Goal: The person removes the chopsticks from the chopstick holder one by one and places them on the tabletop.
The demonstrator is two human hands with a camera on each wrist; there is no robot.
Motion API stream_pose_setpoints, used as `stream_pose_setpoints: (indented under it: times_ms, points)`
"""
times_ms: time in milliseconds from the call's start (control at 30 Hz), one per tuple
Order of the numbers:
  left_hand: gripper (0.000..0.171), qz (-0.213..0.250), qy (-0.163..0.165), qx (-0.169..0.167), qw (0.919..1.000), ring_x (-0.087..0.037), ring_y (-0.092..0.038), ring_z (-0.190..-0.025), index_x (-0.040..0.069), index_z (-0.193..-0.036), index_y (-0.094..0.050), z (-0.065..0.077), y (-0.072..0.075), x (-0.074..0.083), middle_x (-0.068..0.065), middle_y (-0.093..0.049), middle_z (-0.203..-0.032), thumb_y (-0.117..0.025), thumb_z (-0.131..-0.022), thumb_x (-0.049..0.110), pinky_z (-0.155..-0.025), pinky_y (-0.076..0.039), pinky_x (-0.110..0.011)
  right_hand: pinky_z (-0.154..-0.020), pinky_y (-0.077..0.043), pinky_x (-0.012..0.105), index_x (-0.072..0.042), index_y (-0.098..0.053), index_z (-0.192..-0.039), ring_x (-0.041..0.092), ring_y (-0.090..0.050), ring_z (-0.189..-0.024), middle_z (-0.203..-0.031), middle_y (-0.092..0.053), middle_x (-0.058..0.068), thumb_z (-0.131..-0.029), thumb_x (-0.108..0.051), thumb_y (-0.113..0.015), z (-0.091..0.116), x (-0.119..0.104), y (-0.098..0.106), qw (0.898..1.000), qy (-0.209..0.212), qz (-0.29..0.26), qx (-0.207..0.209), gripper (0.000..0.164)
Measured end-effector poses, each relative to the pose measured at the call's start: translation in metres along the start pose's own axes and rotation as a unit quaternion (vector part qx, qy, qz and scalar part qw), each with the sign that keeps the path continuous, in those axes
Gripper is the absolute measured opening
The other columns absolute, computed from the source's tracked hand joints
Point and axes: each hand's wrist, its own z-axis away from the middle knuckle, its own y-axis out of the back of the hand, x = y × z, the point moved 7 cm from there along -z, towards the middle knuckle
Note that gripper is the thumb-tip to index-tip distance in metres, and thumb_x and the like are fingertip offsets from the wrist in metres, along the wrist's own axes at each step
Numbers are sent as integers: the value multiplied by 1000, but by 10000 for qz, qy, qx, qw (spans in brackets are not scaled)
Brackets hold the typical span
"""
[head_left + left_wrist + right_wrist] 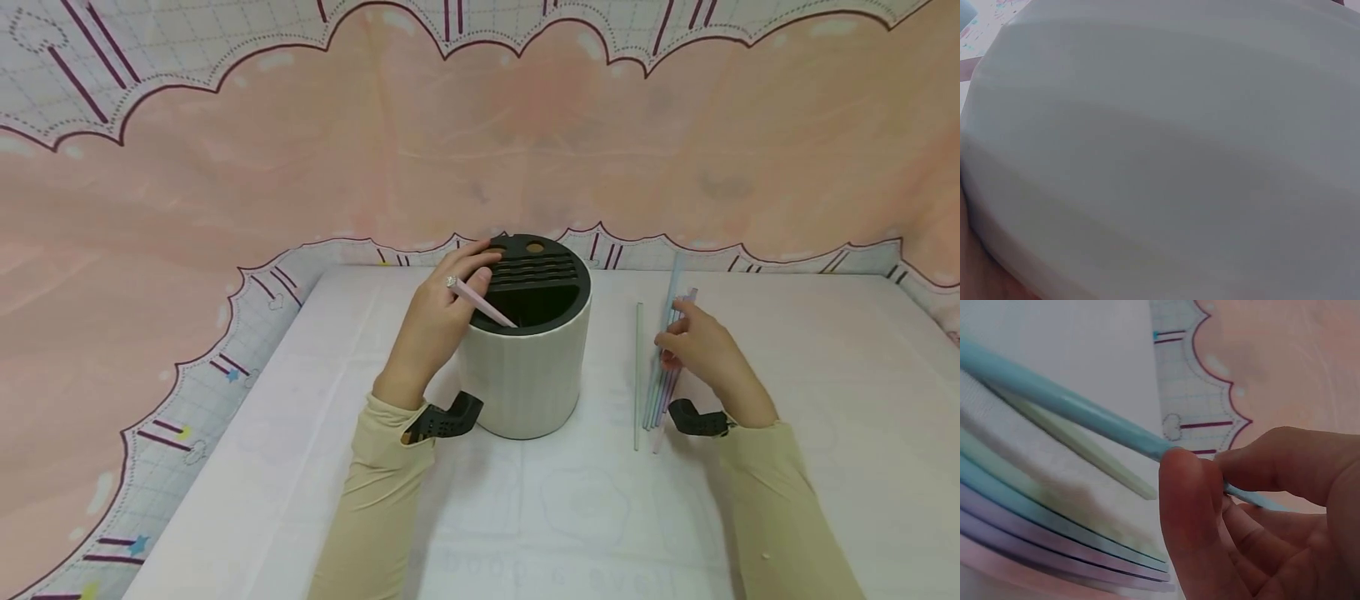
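Note:
My left hand (442, 312) holds the upper left edge of a pale ribbed container (521, 383), its fingers over the black slotted lid (536, 271). A pink straw (483, 302) leans out of the lid's large opening, crossing in front of that hand. In the left wrist view, the container's side (1166, 150) fills nearly everything. Between thumb and fingers, my right hand (701, 346) pinches a blue straw (1079, 406), raised above the others. Beneath it lie several straws (1066, 531) in green, blue, purple and pink, side by side. A separate green straw (638, 375) lies to their left.
A white cloth (525, 517) covers the table. Behind it rises a peach-coloured backdrop (480, 150) with a scalloped, patterned border. The container stands between my two forearms, left of the straws.

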Motion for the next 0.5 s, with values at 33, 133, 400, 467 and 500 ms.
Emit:
stream_pose_setpoints:
  times_ms: [33,133,400,467,500]
  points:
    - [41,-3,15,3,10000,-1,-31,-123,24,-124,-54,0,0,0,24,-34,-133,-38,-93,45,-95,-35,-35,-75,-47,40,4,-9,-140,16,-61,-68,-103,-51,20,-88,-15,-52,-1,1,-2,10000,-12,78,-42,70]
    - [41,-4,36,-3,10000,-1,-31,-123,24,-124,-54,0,0,0,24,-34,-133,-38,-93,45,-95,-34,-36,-74,-47,39,4,-12,-140,16,-61,-67,-103,-53,20,-87,-16,-54,-4,6,-6,9997,-72,186,-127,71]
    - [40,-7,46,6,10000,-1,-31,-123,24,-124,-53,0,1,1,24,-33,-133,-38,-93,45,-95,-35,-36,-63,-48,30,4,-15,-139,15,-59,-61,-96,-52,19,-85,-9,-56,-6,13,-20,9984,-153,340,-434,69]
    - [40,-8,36,-2,10000,-2,-31,-123,24,-124,-53,-1,1,1,23,-34,-133,-38,-93,44,-95,-35,-36,-60,-48,29,4,-21,-138,15,-59,-60,-95,-50,19,-85,-7,-55,-6,14,-22,9979,-200,436,-437,64]
    - [40,-10,36,-5,10000,-2,-32,-123,24,-124,-53,-1,1,1,23,-34,-133,-38,-93,44,-95,-35,-36,-59,-48,29,4,-24,-137,15,-58,-60,-94,-50,18,-85,-6,-54,-6,14,-23,9977,-232,461,-434,61]
